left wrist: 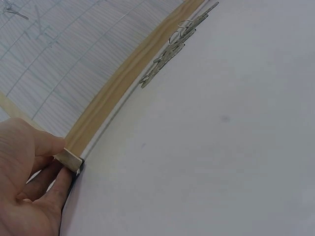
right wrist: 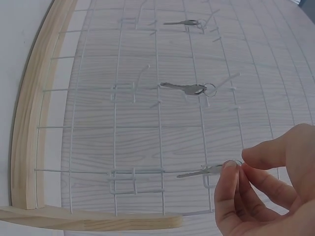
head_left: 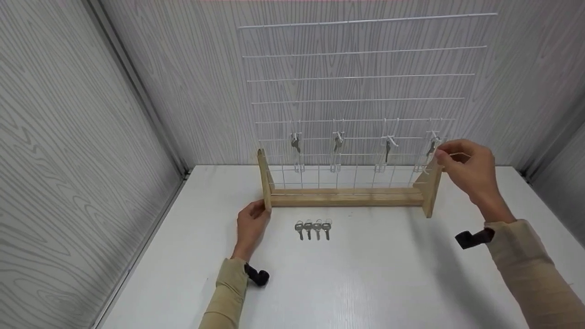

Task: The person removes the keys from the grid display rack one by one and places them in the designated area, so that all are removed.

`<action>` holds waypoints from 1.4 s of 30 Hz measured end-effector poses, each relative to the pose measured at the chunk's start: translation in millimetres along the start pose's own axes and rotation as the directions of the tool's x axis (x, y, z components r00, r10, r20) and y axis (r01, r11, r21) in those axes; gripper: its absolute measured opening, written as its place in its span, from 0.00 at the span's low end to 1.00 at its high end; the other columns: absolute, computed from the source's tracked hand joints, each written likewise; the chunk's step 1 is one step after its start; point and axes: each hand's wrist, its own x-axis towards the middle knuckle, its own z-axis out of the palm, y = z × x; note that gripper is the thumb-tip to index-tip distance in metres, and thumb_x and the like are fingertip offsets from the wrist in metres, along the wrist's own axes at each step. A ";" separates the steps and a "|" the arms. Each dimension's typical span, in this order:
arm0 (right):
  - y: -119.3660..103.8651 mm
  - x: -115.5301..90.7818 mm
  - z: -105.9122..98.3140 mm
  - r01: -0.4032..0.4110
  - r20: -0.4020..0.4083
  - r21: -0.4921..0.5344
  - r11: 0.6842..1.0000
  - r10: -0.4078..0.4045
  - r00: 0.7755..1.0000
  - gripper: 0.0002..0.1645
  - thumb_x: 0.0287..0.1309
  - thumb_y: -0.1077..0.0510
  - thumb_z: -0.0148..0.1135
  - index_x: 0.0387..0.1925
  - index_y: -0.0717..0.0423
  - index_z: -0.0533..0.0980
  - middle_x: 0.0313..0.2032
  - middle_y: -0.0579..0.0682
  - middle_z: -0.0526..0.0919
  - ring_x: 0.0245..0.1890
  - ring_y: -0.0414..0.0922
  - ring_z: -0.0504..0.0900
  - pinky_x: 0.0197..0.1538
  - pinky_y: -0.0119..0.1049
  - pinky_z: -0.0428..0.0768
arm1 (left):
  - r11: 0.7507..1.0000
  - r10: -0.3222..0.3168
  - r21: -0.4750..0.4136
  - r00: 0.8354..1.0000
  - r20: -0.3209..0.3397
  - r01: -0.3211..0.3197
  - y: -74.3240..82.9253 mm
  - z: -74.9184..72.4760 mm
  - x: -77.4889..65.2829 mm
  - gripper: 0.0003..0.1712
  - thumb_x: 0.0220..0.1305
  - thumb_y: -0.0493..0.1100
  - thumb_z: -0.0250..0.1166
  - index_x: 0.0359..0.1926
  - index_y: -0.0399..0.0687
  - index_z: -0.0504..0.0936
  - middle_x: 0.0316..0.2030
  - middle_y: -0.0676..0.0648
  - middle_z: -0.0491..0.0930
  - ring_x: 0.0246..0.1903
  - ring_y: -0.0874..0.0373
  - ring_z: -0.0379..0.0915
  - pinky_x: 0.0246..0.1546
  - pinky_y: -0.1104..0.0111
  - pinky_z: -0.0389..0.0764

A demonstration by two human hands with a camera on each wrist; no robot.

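Note:
My right hand (head_left: 473,169) is at the right end of a white wire grid rack. In the right wrist view its thumb and fingertips pinch the ring of a silver key (right wrist: 199,173), partly hiding the ring and its hook. Three other keys hang to its left along the same row, among them a key (head_left: 387,151) and a key (head_left: 338,142). My left hand (head_left: 251,221) grips the front foot of the rack's left wooden side (left wrist: 69,160), thumb above and fingers below. Several keys with rings (head_left: 313,228) lie in a row on the table in front of the rack.
A wooden crossbar (head_left: 347,201) joins the rack's two sides along the bottom. Below the hanging keys is a lower row of white hooks (head_left: 336,168). The white table (head_left: 365,274) meets wood-grain panels behind and at both sides.

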 end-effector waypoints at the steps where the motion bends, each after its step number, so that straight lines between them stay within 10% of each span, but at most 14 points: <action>1: 0.1 0.7 -0.1 0.000 -0.004 0.000 1.000 0.000 1.000 0.17 0.75 0.53 0.65 0.53 0.62 0.84 0.43 0.40 0.82 0.41 0.31 0.83 0.41 0.20 0.82 | 1.000 0.002 0.001 1.000 0.002 -0.002 0.1 0.0 0.2 0.21 0.74 0.38 0.66 0.65 0.40 0.82 0.61 0.39 0.84 0.64 0.47 0.80 0.66 0.55 0.82; 42: 8.0 28.9 -0.9 -0.001 -0.011 0.025 1.000 0.002 1.000 0.17 0.77 0.61 0.56 0.56 0.70 0.80 0.43 0.44 0.82 0.36 0.31 0.83 0.39 0.19 0.83 | 0.999 0.002 -0.037 1.000 0.002 -0.002 0.7 7.1 1.6 0.20 0.73 0.36 0.66 0.63 0.39 0.83 0.61 0.38 0.84 0.63 0.46 0.81 0.64 0.55 0.83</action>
